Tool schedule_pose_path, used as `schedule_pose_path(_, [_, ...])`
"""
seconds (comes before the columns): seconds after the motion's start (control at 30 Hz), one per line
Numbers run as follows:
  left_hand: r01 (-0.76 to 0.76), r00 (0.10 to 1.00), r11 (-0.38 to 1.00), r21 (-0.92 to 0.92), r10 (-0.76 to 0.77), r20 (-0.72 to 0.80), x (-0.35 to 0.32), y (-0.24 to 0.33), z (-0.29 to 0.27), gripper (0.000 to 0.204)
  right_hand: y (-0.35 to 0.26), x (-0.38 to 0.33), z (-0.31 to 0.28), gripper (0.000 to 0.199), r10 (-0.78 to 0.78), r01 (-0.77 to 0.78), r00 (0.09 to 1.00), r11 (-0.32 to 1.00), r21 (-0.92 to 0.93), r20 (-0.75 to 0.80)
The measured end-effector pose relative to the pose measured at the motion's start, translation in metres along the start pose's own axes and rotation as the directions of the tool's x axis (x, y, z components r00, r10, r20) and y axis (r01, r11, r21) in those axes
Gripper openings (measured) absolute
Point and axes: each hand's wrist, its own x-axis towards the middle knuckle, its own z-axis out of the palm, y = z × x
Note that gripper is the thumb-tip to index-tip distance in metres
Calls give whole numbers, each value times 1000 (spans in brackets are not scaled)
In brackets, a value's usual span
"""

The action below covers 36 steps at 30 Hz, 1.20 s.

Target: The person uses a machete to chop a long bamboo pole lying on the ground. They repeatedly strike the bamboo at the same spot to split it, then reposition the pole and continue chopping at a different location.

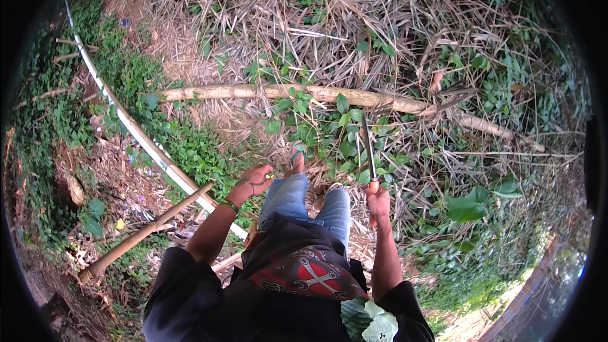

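Tool (pixel 370 152) held in the right grip (pixel 378 201), its far end near a log (pixel 221 92)

From my end of the feed, I have the right grip closed around the tool's orange handle (pixel 374 186). The tool runs forward from it, away from the body, as a long, narrow metal length that leans slightly left. Its far end sits among leaves just on the near side of the log; I can't make out whether the two touch, or what shape that end has.

My left grip (pixel 253 182) is well apart from the tool, out beyond the left knee. Its fingers are curled, and something small and yellow-green shows at the fingertips. I can't tell whether it is held. A green band (pixel 232 206) circles that wrist.

Between the two grips are jeans (pixel 285 197) and a sandal (pixel 300 155). Ahead, the log lies crosswise over dry leaves (pixel 253 19) and green plants. To the left, a long pale pole (pixel 136 130) slants toward the body, with a brown stick (pixel 142 235) crossing it. A broad leaf (pixel 467 206) stands out right of the right grip, and another pale leaf (pixel 381 327) shows against the dark shirt (pixel 272 310).
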Motion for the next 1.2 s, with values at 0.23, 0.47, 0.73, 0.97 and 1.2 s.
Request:
schedule_pose_path(0.23, [84, 972, 967, -240, -133, -194, -26, -28, 143, 33, -26, 141, 41, 36, -109, 273, 954, 693, -667, 278])
schedule_pose_path(0.47, [513, 703, 553, -657, -709, -47, -107, 18, 262, 35, -162, 236, 152, 32, -355, 583, 790, 687, -433, 501])
schedule_pose_path(0.73, [585, 447, 77, -807, -861, 242, -177, 62, 441, 40, -61, 336, 210, 22, -559, 772, 632, 391, -502, 537])
schedule_pose_path(0.97, [311, 433, -221, -924, -833, 345, -201, 115, 513, 40, -54, 324, 154, 36, -67, 484, 874, 196, -853, 481])
schedule_pose_path(1.2, [348, 482, -3, -937, -857, 181, -181, 76, 505, 34, -203, 209, 245, 21, -670, 816, 523, 572, -82, 527])
